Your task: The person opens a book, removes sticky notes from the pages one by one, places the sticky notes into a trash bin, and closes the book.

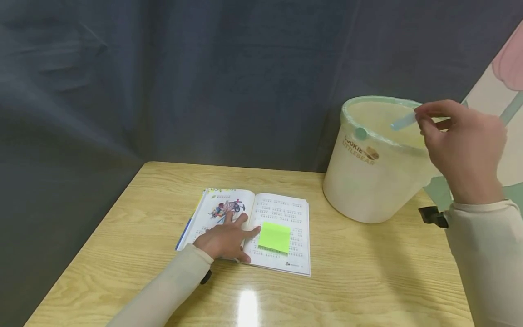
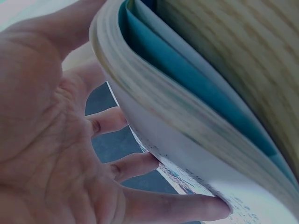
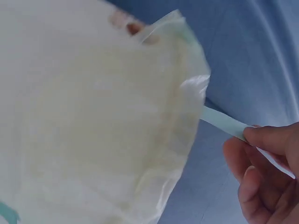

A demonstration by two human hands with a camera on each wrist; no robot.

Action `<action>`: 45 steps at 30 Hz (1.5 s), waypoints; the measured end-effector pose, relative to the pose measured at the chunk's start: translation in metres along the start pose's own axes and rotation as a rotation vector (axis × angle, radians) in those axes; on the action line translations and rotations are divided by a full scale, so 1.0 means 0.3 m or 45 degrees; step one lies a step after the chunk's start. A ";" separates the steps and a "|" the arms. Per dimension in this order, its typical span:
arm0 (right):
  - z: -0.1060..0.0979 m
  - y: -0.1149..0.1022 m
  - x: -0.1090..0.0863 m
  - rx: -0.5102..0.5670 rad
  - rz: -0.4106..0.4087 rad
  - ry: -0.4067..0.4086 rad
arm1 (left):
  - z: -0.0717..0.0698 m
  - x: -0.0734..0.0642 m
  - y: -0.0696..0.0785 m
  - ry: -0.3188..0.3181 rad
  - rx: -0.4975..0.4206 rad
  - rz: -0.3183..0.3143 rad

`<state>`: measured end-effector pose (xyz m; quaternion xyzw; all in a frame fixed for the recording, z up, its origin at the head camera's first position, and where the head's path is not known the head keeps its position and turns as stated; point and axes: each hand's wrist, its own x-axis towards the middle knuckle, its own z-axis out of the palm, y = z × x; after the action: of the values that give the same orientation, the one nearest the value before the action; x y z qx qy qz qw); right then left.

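Note:
An open book [image 1: 282, 206] lies on the table, with printed text on both pages and a coloured picture on the left one. My left hand [image 1: 226, 238] rests on it with fingers spread across the lower middle. In the left wrist view, the fingers lie over the page beside the book's curved page edges [image 2: 154, 86]. A bright green sticky note [image 1: 274, 237] sits on the right page, near my thumb side. Raised at the right, my right hand [image 1: 470, 141] pinches a thin pale blue strip [image 3: 226, 124] between thumb and fingers, over the bin's rim.
A cream bin [image 1: 367, 190] with a mint green rim and a clear liner stands at the table's back right. The wooden table [image 1: 163, 181] ends at a dark curtain [image 1: 245, 91]. A patterned pale panel [image 1: 508, 154] is at the far right.

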<state>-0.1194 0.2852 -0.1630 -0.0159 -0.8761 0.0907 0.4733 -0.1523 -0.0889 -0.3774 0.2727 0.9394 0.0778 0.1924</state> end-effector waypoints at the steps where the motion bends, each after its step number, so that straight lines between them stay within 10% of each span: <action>1: 0.003 0.004 0.008 -0.046 0.012 -0.030 | -0.001 -0.001 0.000 -0.002 -0.001 -0.004; 18: 0.056 0.078 0.069 -0.194 -0.034 -0.428 | 0.000 0.003 -0.003 -0.007 0.023 0.001; 25: 0.026 -0.092 -0.047 0.084 -0.317 -0.432 | -0.002 0.006 -0.006 -0.023 0.038 -0.025; 36: 0.062 -0.321 -0.309 0.319 -0.597 -1.018 | -0.002 0.010 0.017 -0.011 0.043 0.038; 45: 0.269 -0.381 -0.473 0.503 -0.607 -1.387 | -0.023 0.021 0.020 0.011 0.179 0.022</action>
<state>-0.1016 0.1452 -0.3038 0.3165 -0.9376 0.1380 -0.0401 -0.1570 -0.0808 -0.3717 0.2933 0.9410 0.0145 0.1681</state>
